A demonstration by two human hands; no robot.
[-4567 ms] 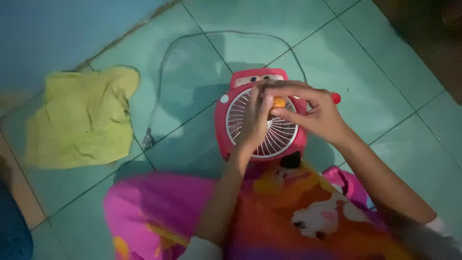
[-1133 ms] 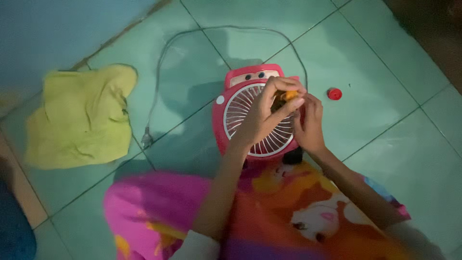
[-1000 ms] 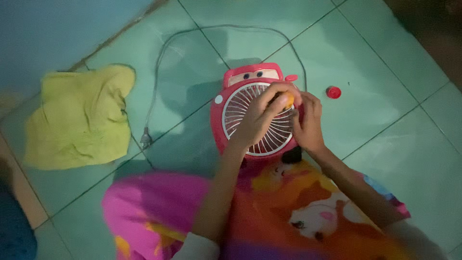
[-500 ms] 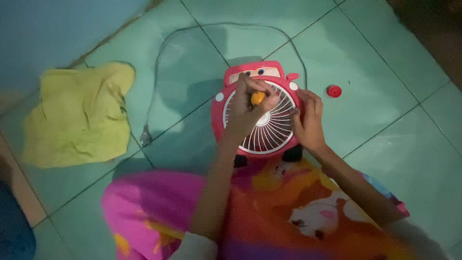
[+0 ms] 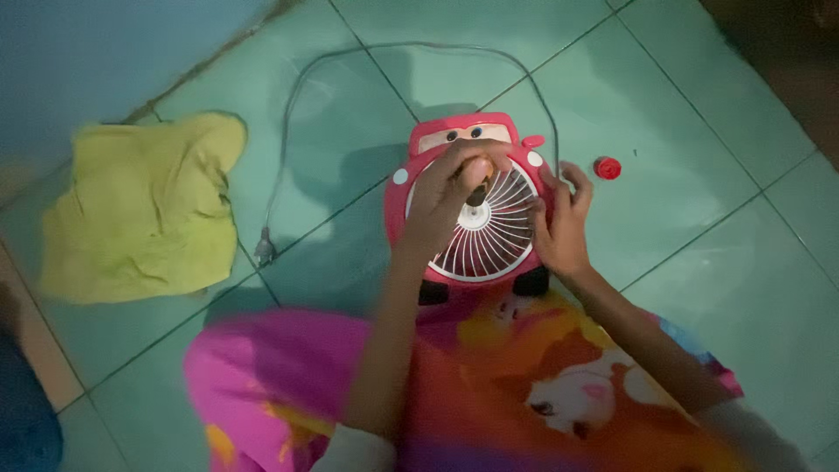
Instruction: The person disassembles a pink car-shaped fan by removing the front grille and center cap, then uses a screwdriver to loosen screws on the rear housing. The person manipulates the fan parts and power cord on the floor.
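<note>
- Our left hand (image 5: 441,205) pinches a dark tool (image 5: 477,190) at the red fan (image 5: 476,210) hub.
- Our right hand (image 5: 561,229), fingers apart, steadies the fan's 3 o'clock rim.
- The fan lies on the floor (image 5: 699,201); a red cap (image 5: 606,168) sits at its 2 o'clock.

Dim, bluish, perhaps motion-blurred frame
</note>
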